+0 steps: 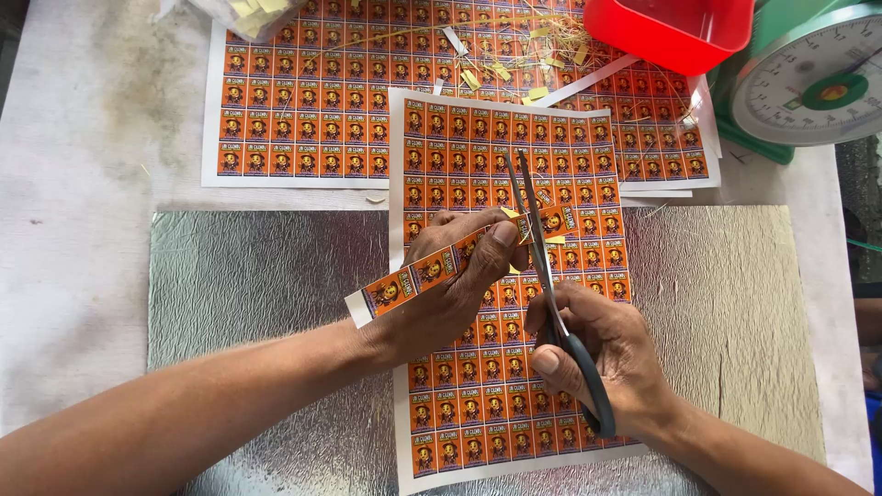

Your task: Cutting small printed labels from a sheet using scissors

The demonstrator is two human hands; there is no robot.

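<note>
We see a strip of orange labels point(432, 268) pinched in the left hand point(450, 285), lying over a printed label sheet point(551, 138). The right hand point(602, 354) grips scissors point(542, 257), blades parted around the strip's end at 2 o'clock. Beneath lies a foil sheet point(257, 276). A red tub point(675, 32) and scale point(813, 83) stand at 1 o'clock, paper scraps point(496, 69) at 12.
</note>
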